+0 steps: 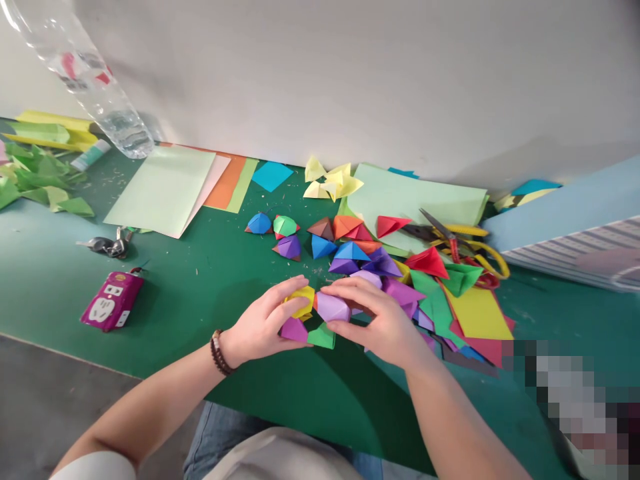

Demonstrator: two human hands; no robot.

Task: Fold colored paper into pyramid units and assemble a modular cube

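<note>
Fingers [350,291] of L hand [260,327] & R hand [380,320] curled shut round origami cluster [333,307] (purple, yellow, green units).

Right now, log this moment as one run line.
left hand: on folded paper ball | right hand: on ball | nearby: folded paper pieces, scissors

Both bare forearms reach forward, the left hand [263,321] and right hand [375,321] curled inward, fingertips nearly meeting, a beaded bracelet [217,352] around the left wrist [233,345].
</note>
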